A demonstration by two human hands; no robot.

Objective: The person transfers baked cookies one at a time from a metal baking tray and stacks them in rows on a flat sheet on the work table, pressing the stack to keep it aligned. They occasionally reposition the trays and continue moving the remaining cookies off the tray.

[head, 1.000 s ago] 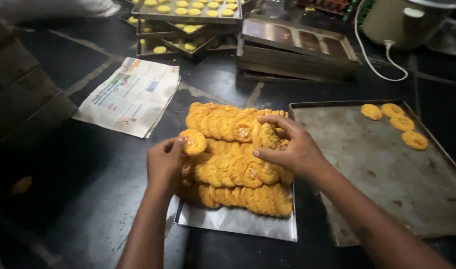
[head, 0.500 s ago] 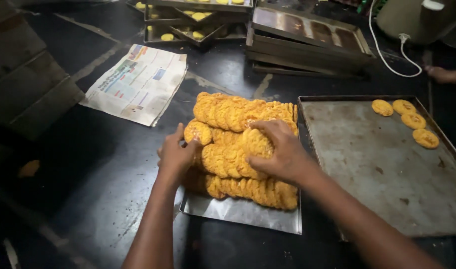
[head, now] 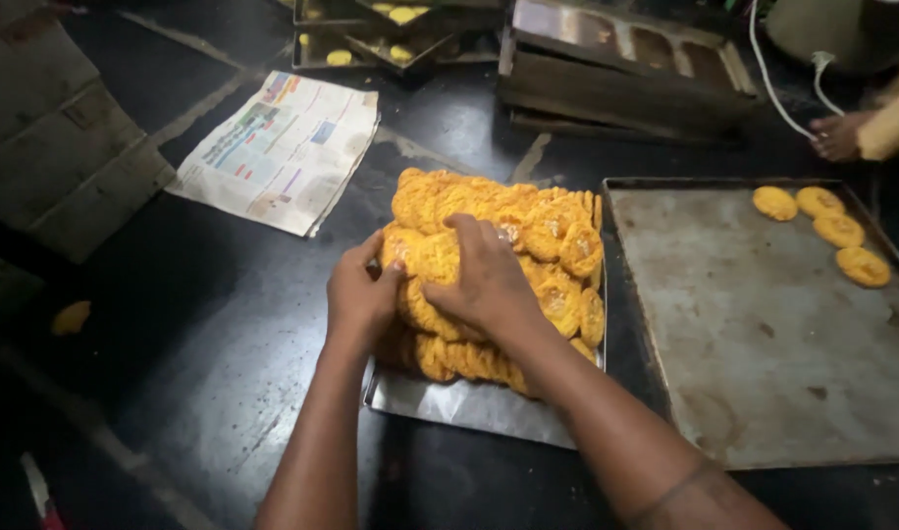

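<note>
A heap of round yellow-orange cookies [head: 528, 226] lies stacked in rows on a small metal tray [head: 469, 402] on the dark floor. My left hand [head: 359, 294] presses against the left end of a row. My right hand [head: 484, 280] lies over the top of the same row, fingers curled around several cookies; both hands clasp that stack between them. To the right sits a large flat baking tray [head: 764, 344] with several single cookies [head: 822, 228] at its far right corner.
A folded newspaper [head: 283, 147] lies at the upper left. Wooden frames [head: 626, 79] and trays with more cookies [head: 371, 39] stand at the back. A white cable [head: 773, 79] runs at the upper right, where another person's foot [head: 842, 132] shows.
My hands have closed in on the left rows of cookies; the right hand moved left from the pile's right side to lie over the stack next to the left hand.
</note>
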